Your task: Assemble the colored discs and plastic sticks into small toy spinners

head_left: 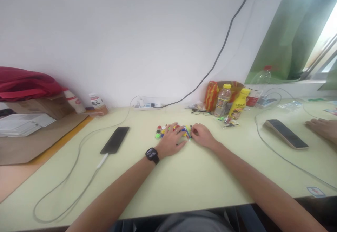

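A heap of small coloured pieces (161,131) in red, blue, green, yellow and black lies on the pale green table (184,179). My left hand (172,140), with a black watch on the wrist, rests on the heap's right part with fingers curled over pieces. My right hand (202,136) sits just to the right, fingers pinched on a small thin coloured piece (187,133) between the two hands. What exactly each hand grips is too small to name.
A black phone (115,140) on a white cable lies to the left. Bottles (238,104), an orange bag, glasses and a power strip (147,104) stand at the back. Another phone (285,133) and another person's hand (322,128) are at right. Boxes (39,107) stand far left.
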Demonstrator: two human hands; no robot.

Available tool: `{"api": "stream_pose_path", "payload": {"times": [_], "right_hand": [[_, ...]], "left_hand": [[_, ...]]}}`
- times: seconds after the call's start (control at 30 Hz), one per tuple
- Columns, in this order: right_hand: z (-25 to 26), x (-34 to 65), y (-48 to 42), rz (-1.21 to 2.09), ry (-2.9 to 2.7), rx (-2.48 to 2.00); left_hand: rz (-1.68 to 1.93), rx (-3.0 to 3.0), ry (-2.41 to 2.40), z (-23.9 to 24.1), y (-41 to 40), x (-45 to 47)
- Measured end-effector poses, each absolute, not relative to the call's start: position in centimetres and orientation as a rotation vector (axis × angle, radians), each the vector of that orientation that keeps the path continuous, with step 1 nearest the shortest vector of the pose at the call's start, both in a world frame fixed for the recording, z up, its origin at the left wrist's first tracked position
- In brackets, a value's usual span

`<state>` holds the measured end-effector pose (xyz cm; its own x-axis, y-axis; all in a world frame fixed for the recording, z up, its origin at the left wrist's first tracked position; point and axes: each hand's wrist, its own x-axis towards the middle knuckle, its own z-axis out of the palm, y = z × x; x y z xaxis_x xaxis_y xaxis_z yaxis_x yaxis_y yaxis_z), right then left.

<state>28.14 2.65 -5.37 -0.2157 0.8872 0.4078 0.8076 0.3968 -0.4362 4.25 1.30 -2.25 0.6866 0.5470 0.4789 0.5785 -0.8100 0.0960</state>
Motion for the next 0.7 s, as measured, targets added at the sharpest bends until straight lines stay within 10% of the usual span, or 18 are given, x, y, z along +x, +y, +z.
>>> {"api": "stream_pose_path", "payload": {"times": [0.7], "right_hand": [[-5.4, 28.0, 2.2, 0.116, -2.013, -1.516]], "left_hand": [[-1.2, -3.171, -0.988, 0.1, -1.1, 4.0]]}}
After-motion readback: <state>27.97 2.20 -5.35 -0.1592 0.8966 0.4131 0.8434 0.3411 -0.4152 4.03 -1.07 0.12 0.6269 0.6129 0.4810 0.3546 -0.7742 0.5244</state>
